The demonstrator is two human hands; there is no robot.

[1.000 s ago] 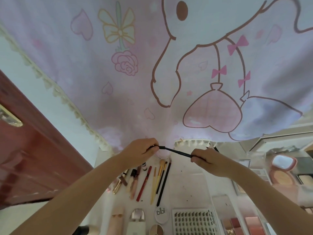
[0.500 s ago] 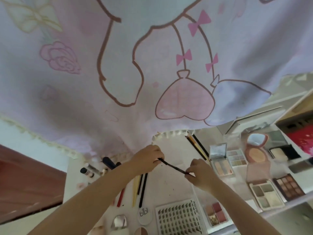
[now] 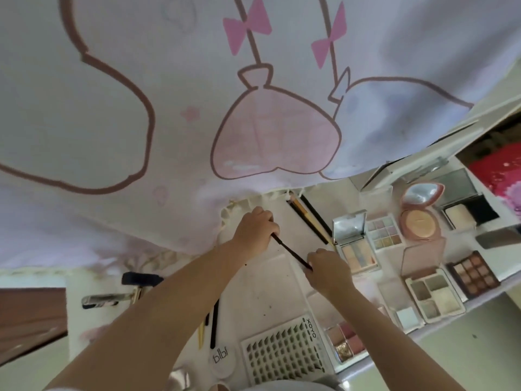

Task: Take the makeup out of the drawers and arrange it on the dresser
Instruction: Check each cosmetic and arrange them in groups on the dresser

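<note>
A thin black makeup pencil (image 3: 290,253) slants between both hands above the white dresser top (image 3: 262,292). My left hand (image 3: 255,231) grips its upper end and my right hand (image 3: 328,273) pinches its lower end. Gold and black pencils (image 3: 308,220) lie beyond the hands. Open eyeshadow palettes (image 3: 356,248) and a brown palette (image 3: 473,273) sit to the right, with a pink round compact (image 3: 420,218). Black and yellow pencils (image 3: 211,325) lie under my left arm.
A pink cartoon cloth (image 3: 253,94) hangs over the back of the dresser. A white lash tray (image 3: 282,354), a round white jar (image 3: 222,361) and a blush palette (image 3: 342,341) lie near the front edge. Tubes (image 3: 110,299) lie at the left.
The view swung right, bringing the palettes into sight. Both hands kept hold of the black pencil, which now slants more steeply with my right hand lower.
</note>
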